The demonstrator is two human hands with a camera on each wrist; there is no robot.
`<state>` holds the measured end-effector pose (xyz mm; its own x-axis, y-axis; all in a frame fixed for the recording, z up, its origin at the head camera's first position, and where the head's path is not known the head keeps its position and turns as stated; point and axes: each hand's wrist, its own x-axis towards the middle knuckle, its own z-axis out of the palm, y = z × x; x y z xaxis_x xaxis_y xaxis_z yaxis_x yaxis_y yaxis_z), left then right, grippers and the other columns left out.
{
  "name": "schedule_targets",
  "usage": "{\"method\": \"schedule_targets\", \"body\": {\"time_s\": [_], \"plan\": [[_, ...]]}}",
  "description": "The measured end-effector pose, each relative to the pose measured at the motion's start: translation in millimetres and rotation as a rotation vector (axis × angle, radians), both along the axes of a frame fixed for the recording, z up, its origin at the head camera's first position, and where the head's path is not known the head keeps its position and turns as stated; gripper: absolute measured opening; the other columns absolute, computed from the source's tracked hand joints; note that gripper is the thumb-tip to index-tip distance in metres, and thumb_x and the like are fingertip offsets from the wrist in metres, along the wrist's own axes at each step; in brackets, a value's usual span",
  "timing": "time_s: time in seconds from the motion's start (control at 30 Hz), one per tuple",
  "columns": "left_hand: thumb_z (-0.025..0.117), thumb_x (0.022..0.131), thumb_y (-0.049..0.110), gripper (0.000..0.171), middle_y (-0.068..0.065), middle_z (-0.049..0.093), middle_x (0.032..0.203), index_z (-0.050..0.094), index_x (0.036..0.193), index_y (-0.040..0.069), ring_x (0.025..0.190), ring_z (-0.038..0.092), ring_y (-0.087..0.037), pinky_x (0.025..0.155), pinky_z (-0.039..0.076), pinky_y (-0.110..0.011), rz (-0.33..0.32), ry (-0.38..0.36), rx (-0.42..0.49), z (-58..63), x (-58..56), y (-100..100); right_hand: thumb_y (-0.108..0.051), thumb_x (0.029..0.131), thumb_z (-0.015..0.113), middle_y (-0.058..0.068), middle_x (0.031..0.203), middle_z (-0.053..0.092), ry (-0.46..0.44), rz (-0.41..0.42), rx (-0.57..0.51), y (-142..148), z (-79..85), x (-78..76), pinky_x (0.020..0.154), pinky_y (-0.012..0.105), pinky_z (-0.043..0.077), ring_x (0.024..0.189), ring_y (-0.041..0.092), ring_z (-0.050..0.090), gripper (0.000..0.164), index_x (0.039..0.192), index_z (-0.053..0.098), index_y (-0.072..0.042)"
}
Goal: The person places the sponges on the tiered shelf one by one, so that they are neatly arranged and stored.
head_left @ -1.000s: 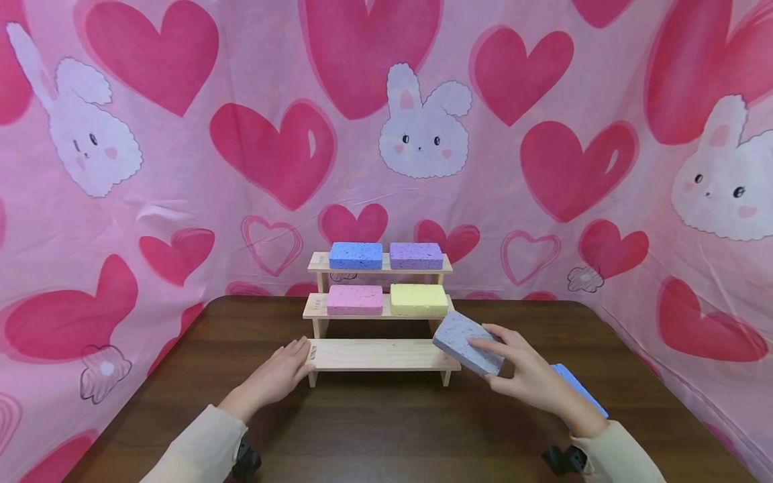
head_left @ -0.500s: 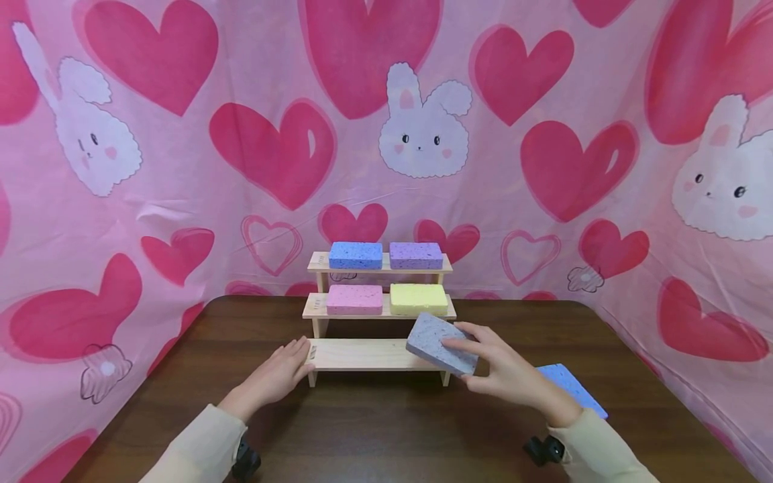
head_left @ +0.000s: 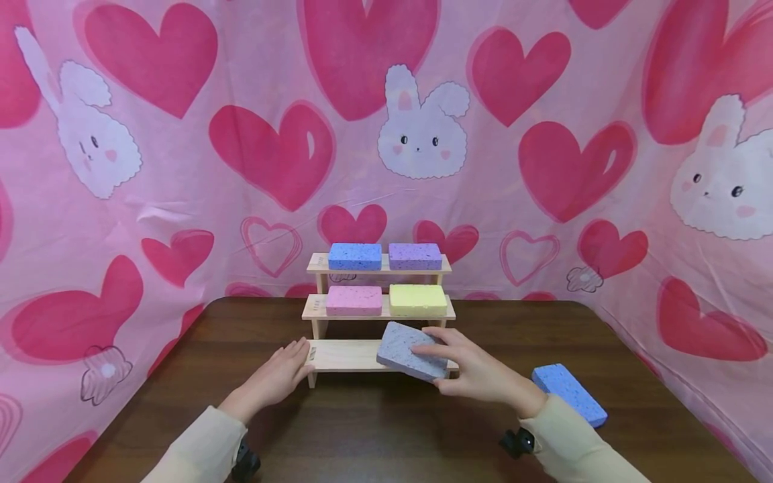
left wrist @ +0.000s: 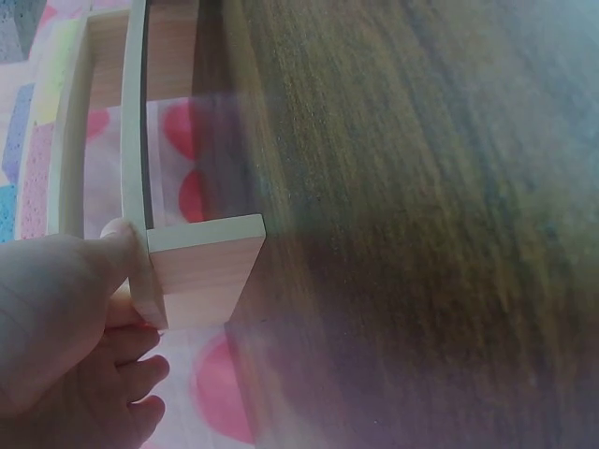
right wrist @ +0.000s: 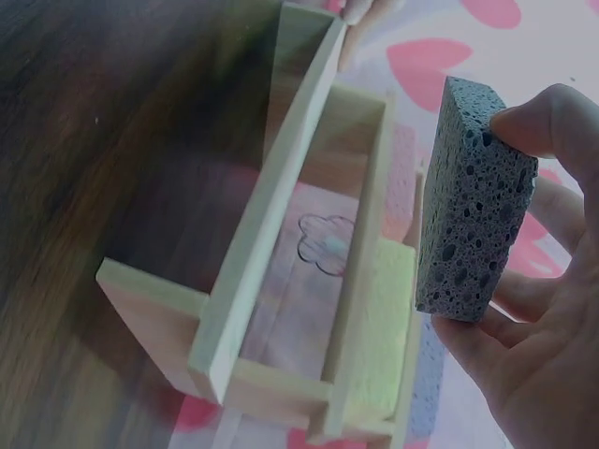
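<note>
My right hand (head_left: pixel 483 365) grips a grey-blue speckled sponge (head_left: pixel 400 350) by its right end, tilted over the right part of the bottom step of a three-step wooden display stand (head_left: pixel 344 355). In the right wrist view, thumb and fingers hold opposite sides of the sponge (right wrist: pixel 473 215), whose pores show; it looks raised off the step. My left hand (head_left: pixel 272 379) holds the left end of the bottom step. The left wrist view has the thumb of that hand (left wrist: pixel 65 318) against the board's front corner and the other fingers bent beside its end.
On the middle step sit a pink sponge (head_left: pixel 353 301) and a yellow sponge (head_left: pixel 418 300). The top step bears a blue sponge (head_left: pixel 355 256) and a purple sponge (head_left: pixel 415 256). Another blue sponge (head_left: pixel 570 394) lies on the brown table (head_left: pixel 362 436), right of my right forearm.
My right hand has carried the grey-blue sponge leftward, from beside the stand's right end to over the bottom step. More of the blue sponge on the table shows. My left hand stays put.
</note>
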<state>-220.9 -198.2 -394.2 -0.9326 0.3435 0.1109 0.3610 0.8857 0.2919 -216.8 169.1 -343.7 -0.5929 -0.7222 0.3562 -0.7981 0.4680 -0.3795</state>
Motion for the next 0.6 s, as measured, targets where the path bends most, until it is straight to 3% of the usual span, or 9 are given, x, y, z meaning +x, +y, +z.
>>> {"method": "schedule_targets", "body": {"time_s": [0.23,0.6], "plan": [[0.055,0.093,0.020,0.053,-0.030,0.037,0.136,0.040,0.130,-0.014,0.127,0.031,-0.044,0.102,0.024,-0.054,-0.021,0.028,0.001,0.2,1.1,0.0,-0.014,0.078,0.071,0.006,0.139,0.037,-0.020,0.049,0.022,-16.4,-3.6,-7.5,0.088,0.036,0.045,0.117,0.019,0.037,0.053,0.128,0.057,-0.024],[0.053,0.094,0.021,0.053,-0.028,0.034,0.138,0.039,0.133,-0.012,0.129,0.029,-0.042,0.104,0.022,-0.053,0.001,-0.008,-0.004,0.1,0.2,-0.2,-0.018,0.080,0.067,0.007,0.139,0.038,-0.013,0.073,0.092,-40.9,-11.3,-21.3,0.089,0.034,0.043,0.120,0.019,0.037,0.049,0.127,0.057,-0.021]]}}
